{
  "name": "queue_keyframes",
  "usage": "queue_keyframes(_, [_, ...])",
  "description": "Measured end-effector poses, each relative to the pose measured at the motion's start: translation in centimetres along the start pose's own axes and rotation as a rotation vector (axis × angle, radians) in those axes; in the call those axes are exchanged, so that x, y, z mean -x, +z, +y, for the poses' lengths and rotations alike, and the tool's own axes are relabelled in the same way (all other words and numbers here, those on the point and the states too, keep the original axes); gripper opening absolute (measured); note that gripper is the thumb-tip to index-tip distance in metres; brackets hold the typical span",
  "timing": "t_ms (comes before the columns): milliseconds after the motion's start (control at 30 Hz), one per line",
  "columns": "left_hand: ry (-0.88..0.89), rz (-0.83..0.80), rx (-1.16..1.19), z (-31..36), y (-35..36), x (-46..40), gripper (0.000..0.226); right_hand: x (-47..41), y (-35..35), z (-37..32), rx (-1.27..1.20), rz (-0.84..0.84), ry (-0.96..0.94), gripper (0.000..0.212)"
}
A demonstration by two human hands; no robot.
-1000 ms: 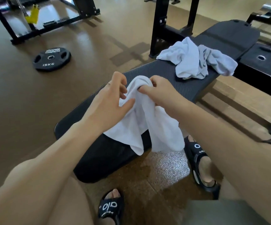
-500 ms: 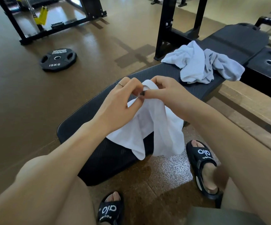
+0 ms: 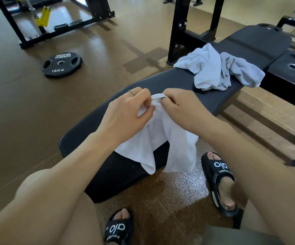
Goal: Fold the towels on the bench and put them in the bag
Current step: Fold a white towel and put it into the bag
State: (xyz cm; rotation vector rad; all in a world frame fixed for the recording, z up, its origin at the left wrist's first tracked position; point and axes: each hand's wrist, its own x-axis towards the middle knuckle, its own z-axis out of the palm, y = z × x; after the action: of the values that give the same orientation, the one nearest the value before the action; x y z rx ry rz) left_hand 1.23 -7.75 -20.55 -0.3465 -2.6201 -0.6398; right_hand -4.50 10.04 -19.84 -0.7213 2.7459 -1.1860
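Left hand [image 3: 125, 112] and right hand [image 3: 182, 106] pinch the white towel [image 3: 161, 138], its top edge hidden.

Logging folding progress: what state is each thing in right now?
white towel: unfolded, pinched at its top edge, hanging over the bench edge
left hand: pinching the towel
right hand: pinching the towel
crumpled towels: unfolded heap on the bench
weight plate: flat on floor

Head view — looking down, close over bench [image 3: 178, 82].
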Motion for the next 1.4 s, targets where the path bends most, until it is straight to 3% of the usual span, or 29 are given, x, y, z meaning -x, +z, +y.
queue_keyframes(133, [0.005,0.022,-0.121,0.7,-0.2,-0.4,0.01,0.0,0.3,0.9,0.255,0.15,-0.164,0.024])
queue_keyframes(200, [0.03,0.0,-0.165,0.8,0.0,-0.5,0.004,-0.1,0.0,0.7,0.275,0.172,-0.125,0.027])
queue_keyframes(400, [0.133,-0.186,-0.262,0.8,0.8,-0.2,0.019,-0.1,-1.4,0.0,-0.233,0.079,0.178,0.026])
queue_keyframes(600, [-0.009,-0.274,-0.029,2.9,1.5,0.4,0.032,-0.2,-1.7,-0.7,-0.573,0.041,0.245,0.028])
queue_keyframes(733, [-0.109,-0.286,0.013,2.7,2.8,0.5,0.034,0.1,-1.6,-1.1,-0.512,0.066,0.187,0.025])
queue_keyframes(867, [-0.126,-0.197,0.215,2.9,2.9,0.4,0.014,0.5,-1.8,-1.4,-0.504,0.092,0.157,0.023])
queue_keyframes(1000, [-0.136,-0.145,0.32,3.8,2.0,0.9,0.028,1.1,-2.1,-2.0,-0.364,0.224,0.096,0.021])
queue_keyframes(1100, [-0.104,-0.173,0.244,3.8,0.8,1.1,0.022,1.8,-2.5,-3.3,-0.173,0.307,0.018,0.019])
queue_keyframes(1400, [-0.081,-0.27,-0.007,5.2,-1.9,0.4,0.031,1.8,-4.9,-7.0,-0.227,0.426,0.053,0.016])
